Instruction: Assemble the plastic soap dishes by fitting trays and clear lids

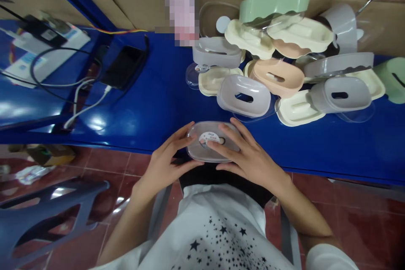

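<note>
A rounded box with a clear lid [202,154] and a round printed sticker [209,139] lies at the front edge of the blue table. Around its left end curve the fingers of my left hand [169,158], thumb at the near side. My right hand [249,156] holds the right end, with some fingers laid across the lid and the thumb at the near rim. Just beyond it sits a pale grey tray with a slot [243,86], on a clear lid.
Behind are piled grey, cream, green [275,4] and peach [278,76] plastic parts. A black phone [123,67], cables and a white power strip [47,57] lie left on the blue table [152,114]. A blue plastic stool [57,215] stands lower left.
</note>
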Demonstrator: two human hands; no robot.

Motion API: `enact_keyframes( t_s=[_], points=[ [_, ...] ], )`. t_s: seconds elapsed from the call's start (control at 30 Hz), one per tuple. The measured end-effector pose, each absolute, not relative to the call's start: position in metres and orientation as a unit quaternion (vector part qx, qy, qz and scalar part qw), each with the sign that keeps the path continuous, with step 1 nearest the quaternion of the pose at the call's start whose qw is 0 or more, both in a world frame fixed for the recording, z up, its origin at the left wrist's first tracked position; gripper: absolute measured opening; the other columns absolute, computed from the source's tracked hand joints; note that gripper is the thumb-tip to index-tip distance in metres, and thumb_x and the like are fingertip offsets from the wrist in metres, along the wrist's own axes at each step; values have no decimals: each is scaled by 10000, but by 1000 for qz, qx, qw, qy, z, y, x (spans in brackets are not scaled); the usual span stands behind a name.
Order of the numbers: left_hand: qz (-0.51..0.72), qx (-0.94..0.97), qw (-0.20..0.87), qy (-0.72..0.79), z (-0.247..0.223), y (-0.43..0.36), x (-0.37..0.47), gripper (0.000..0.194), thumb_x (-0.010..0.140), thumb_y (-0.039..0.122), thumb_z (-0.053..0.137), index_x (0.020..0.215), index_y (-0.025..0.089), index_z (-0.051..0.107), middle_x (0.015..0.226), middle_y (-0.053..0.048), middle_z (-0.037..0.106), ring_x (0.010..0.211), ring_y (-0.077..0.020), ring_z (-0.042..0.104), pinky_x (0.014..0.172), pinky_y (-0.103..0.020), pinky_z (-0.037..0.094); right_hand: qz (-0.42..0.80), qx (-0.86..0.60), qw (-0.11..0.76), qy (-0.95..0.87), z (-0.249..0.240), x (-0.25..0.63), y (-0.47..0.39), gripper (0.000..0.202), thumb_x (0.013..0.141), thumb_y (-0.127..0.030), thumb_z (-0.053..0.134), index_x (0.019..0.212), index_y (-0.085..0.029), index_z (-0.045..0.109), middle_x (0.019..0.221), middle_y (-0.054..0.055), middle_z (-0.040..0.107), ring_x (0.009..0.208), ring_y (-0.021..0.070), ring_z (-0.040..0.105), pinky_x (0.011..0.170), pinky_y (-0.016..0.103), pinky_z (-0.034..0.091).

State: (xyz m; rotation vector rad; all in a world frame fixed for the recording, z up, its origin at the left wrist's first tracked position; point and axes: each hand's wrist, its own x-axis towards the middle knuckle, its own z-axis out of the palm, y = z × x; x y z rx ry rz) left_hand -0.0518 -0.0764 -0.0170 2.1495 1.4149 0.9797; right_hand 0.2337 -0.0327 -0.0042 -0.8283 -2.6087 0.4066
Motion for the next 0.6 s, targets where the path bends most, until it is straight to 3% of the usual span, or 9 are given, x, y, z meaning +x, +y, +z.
enact_keyframes(
  t_s=[0.13,0.3,0.47,0.6],
  points=[
    [330,743,229,536,-15,-76,-52,589,914,528,826,1409,305,598,1586,-114,604,1380,-352,669,1017,-531,682,146,-311,178,-922,-2,229,-31,647,1040,-438,681,1642,-348,459,1747,96,377,1677,373,209,1295,623,415],
    [329,749,226,529,-15,-77,-51,591,929,527,810,1420,291,580,1605,-127,581,1360,-354,683,1005,-543,685,150,-311,173,-922,-1,229,-32,647,1047,-368,677,1649,-339,441,1760,103,348,1691,365,153,1295,614,418],
    [333,751,209,530,-16,-77,-49,560,944,462,809,1413,286,558,1597,-129,579,1367,-347,677,1033,-570,660,129,-333,201,-912,-8,227,-41,848,1029,-304,700,1731,-285,225,1810,185,177,1693,388,101,1281,652,409],
    [340,767,181,514,-16,-76,-49,604,927,422,832,1429,269,534,1605,-164,547,1435,-363,617,1081,-585,623,120,-363,193,-904,-10,223,-47,814,1031,-239,679,1725,-242,253,1811,207,151,1686,398,120,1284,629,415]
  ],
)
